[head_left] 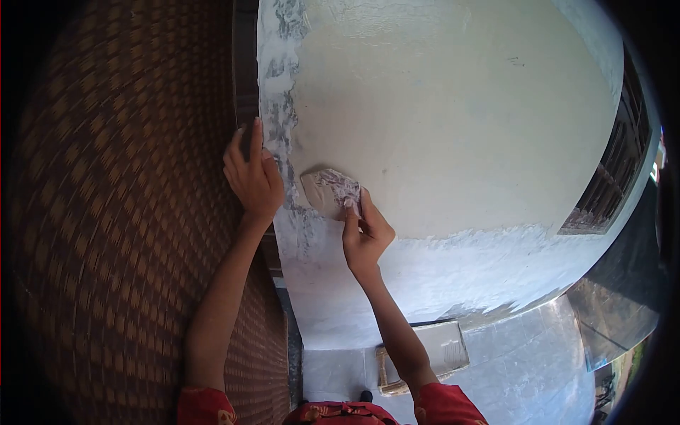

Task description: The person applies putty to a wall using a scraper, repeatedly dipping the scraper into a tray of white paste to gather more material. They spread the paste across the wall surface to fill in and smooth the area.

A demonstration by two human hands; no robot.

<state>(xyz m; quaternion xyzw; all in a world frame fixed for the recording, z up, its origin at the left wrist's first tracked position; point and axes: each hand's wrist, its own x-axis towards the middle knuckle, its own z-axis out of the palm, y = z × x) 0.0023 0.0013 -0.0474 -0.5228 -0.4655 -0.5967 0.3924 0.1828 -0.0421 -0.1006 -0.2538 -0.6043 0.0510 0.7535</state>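
Note:
My right hand (367,234) grips a putty-smeared scraper (327,193) between thumb and fingers. Its wide blade lies against or very close to the wall (453,127), near the left edge. Pale putty coats the upper wall, while the lower band is whiter and bare of it. Along the wall's edge runs a patchy grey and white strip (280,106). My left hand (253,177) rests at that edge with its fingers stretched out, holding nothing I can see.
A woven bamboo panel (127,177) stands close on the left. On the tiled floor (510,368) below lies a shallow rectangular tray or board (450,347) with pale residue. A dark slatted window (609,170) is set into the wall at the right.

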